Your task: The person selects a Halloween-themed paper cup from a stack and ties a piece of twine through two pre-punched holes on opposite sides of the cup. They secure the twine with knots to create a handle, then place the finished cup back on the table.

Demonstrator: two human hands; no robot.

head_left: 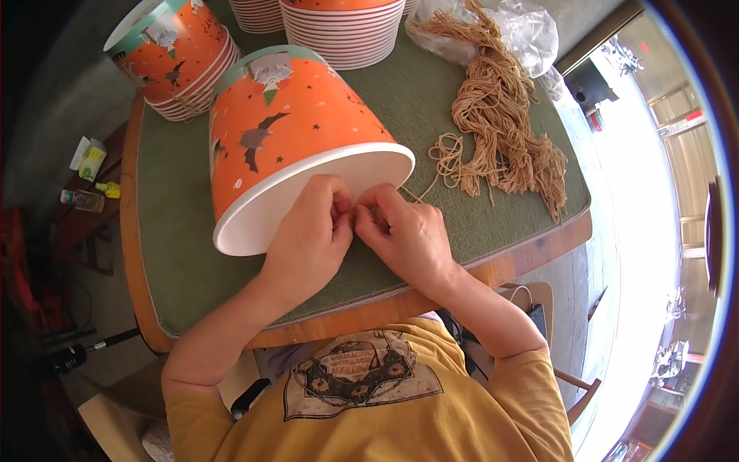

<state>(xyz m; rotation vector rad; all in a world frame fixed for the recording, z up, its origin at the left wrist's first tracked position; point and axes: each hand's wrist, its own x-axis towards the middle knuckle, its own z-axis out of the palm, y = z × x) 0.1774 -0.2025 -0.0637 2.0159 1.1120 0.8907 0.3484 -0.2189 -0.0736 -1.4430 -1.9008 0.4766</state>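
A large orange paper bucket with bats and stars lies on its side on the green tabletop, its white-rimmed mouth facing me. In front of that mouth my left hand is closed in a pinch, its fingertips close to those of my right hand. My right hand is closed too, thumb against fingers. A tan cord runs to my right hand from the loose strands at the right. What sits between the left fingertips is too small and hidden to make out. A small white button-like disc shows on the bucket's side.
A tangled bundle of tan cords lies at the right, beside a crumpled clear plastic bag. Nested orange buckets lean at the far left; more stacked buckets stand at the back. The table's wooden edge is nearest me.
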